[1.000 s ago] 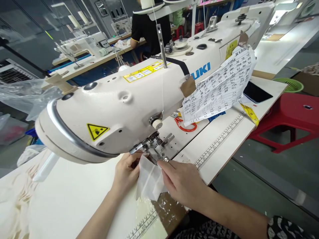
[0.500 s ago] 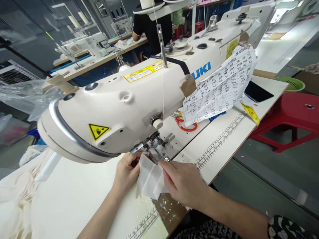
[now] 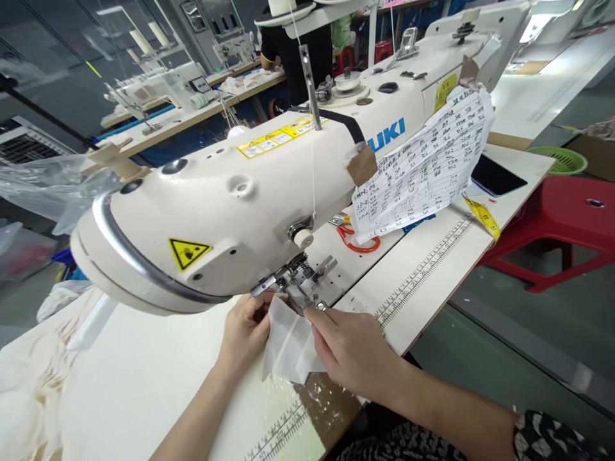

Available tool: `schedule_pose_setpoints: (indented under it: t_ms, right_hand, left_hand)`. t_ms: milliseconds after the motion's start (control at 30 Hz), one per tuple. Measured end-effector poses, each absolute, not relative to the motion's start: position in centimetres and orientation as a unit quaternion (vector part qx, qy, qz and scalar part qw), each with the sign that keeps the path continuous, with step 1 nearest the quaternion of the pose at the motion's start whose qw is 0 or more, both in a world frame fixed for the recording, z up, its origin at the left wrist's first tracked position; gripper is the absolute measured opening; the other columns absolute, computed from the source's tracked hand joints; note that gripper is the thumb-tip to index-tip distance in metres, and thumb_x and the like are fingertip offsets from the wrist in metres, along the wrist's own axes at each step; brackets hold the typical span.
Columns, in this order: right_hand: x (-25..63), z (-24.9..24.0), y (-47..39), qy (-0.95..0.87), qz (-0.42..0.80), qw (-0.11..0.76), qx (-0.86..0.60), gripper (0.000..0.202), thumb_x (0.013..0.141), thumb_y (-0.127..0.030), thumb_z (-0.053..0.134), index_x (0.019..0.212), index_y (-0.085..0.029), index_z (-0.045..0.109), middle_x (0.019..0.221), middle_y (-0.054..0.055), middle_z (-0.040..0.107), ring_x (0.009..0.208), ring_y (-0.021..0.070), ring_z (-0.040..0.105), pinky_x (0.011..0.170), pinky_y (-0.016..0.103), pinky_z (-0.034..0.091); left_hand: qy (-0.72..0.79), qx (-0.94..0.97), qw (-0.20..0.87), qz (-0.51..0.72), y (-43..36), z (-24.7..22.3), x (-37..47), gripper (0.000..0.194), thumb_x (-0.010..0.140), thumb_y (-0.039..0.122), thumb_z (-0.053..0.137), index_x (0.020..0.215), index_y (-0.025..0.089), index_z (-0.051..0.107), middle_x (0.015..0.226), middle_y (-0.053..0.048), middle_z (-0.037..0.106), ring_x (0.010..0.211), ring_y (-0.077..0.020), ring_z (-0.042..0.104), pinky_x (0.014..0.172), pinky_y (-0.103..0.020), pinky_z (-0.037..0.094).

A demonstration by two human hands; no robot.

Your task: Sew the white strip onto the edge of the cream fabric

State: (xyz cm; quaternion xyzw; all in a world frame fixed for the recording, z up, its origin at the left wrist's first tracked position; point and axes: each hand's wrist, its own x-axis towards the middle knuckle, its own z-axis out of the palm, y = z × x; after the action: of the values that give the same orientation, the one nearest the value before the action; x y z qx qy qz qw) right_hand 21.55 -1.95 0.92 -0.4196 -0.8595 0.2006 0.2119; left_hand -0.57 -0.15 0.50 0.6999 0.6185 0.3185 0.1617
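Observation:
A small white fabric piece lies at the needle area of a white sewing machine, its upper edge by the metal presser parts. My left hand pinches the fabric's left edge, fingertips partly hidden beneath the machine head. On the right side, my right hand has thumb and index finger closed on the fabric's upper right edge, close to the presser foot. The lower part of the fabric hangs between both hands, over the table edge.
Red-handled scissors lie behind the needle area. A handwritten sheet is taped to the machine. Further right are a phone, yellow tape measure and red stool. Pale fabric is heaped left. A person sits beyond.
The camera view has shifted very slightly. Both hands and the fabric stay in nearly the same place; the person in the background has moved an arm a little.

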Motion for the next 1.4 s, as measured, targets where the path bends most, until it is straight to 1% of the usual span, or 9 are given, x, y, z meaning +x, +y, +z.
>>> schedule_pose_setpoints:
  t_ms: [367,500,667,800,1000,1067,1167,1267,1400]
  right_hand:
    - [21.2,0.8,-2.3,-0.877,0.162,0.174,-0.418,0.034,0.099,-0.015,0.04,0.131,-0.012,0.051,0.09,0.008,0.071,0.075,0.0208,0.068,0.052,0.033,0.044]
    - [21.3,0.4,-2.3,-0.881,0.148,0.182,-0.41,0.036,0.098,-0.013,0.041,0.133,-0.012,0.048,0.089,0.007,0.07,0.074,0.0217,0.068,0.05,0.034,0.044]
    - [21.4,0.8,-2.3,-0.872,0.175,0.175,-0.422,0.033,0.098,-0.014,0.041,0.129,-0.013,0.051,0.087,0.007,0.071,0.074,0.0213,0.069,0.051,0.033,0.042]
    - [21.5,1.2,-2.2,-0.867,0.18,0.17,-0.432,0.03,0.098,-0.015,0.041,0.125,-0.014,0.054,0.085,0.006,0.072,0.072,0.0204,0.069,0.05,0.032,0.039]
    - [21.2,1.1,-2.1,-0.87,0.176,0.156,-0.433,0.032,0.097,-0.013,0.044,0.127,-0.012,0.053,0.086,0.007,0.072,0.071,0.0209,0.069,0.049,0.031,0.039]
    - [20.9,0.8,-2.2,-0.873,0.158,0.158,-0.433,0.033,0.095,-0.011,0.045,0.128,-0.011,0.052,0.086,0.008,0.072,0.071,0.0209,0.069,0.049,0.031,0.04]
    - [20.4,0.6,-2.5,-0.872,0.128,0.157,-0.446,0.035,0.094,-0.01,0.046,0.13,-0.009,0.05,0.086,0.01,0.073,0.07,0.0209,0.069,0.049,0.031,0.043]
    - [20.9,0.8,-3.1,-0.859,0.138,0.151,-0.469,0.031,0.094,-0.011,0.048,0.125,-0.009,0.052,0.086,0.01,0.074,0.068,0.022,0.07,0.05,0.031,0.044]
    - [23.5,1.5,-5.2,-0.842,0.224,0.178,-0.457,0.016,0.095,-0.012,0.045,0.105,-0.018,0.055,0.077,0.004,0.071,0.061,0.0202,0.068,0.049,0.029,0.041]
  left_hand:
    - [0.601,0.753,0.062,0.26,0.0,0.1,-0.7,0.019,0.083,0.037,0.055,0.089,0.024,0.066,0.093,-0.003,0.072,0.079,-0.019,0.065,0.063,-0.027,0.049]
    - [0.596,0.752,0.058,0.275,0.1,-0.1,-0.8,0.018,0.082,0.036,0.055,0.088,0.024,0.066,0.091,-0.003,0.072,0.079,-0.0193,0.065,0.062,-0.027,0.049]
    - [0.6,0.729,0.12,0.307,0.2,0.2,-0.8,0.017,0.085,0.033,0.055,0.077,0.023,0.065,0.085,-0.001,0.072,0.071,-0.0155,0.063,0.061,-0.025,0.047]
    - [0.613,0.713,0.147,0.309,0.1,0.4,-0.6,0.02,0.087,0.037,0.057,0.081,0.022,0.068,0.083,-0.001,0.072,0.071,-0.0159,0.064,0.059,-0.025,0.047]
    - [0.574,0.758,0.044,0.307,-0.2,0.0,-0.7,0.014,0.087,0.027,0.055,0.076,0.022,0.064,0.087,-0.002,0.072,0.072,-0.0149,0.063,0.06,-0.024,0.048]
    - [0.541,0.786,-0.026,0.298,-0.2,-0.3,-0.7,0.014,0.086,0.018,0.052,0.081,0.022,0.064,0.089,-0.002,0.072,0.078,-0.0161,0.065,0.064,-0.025,0.05]
    - [0.478,0.83,-0.092,0.274,-0.3,-0.3,-0.8,0.024,0.084,0.007,0.048,0.093,0.022,0.064,0.094,-0.004,0.071,0.086,-0.017,0.066,0.069,-0.025,0.052]
    - [0.45,0.855,-0.095,0.239,-0.5,0.4,-0.8,0.026,0.086,0.005,0.046,0.101,0.02,0.062,0.098,-0.005,0.069,0.089,-0.0177,0.065,0.068,-0.026,0.054]
    - [0.44,0.877,-0.07,0.177,-1.3,1.9,-0.6,0.03,0.091,0.008,0.042,0.112,0.018,0.06,0.106,-0.009,0.065,0.095,-0.0211,0.062,0.069,-0.03,0.058]
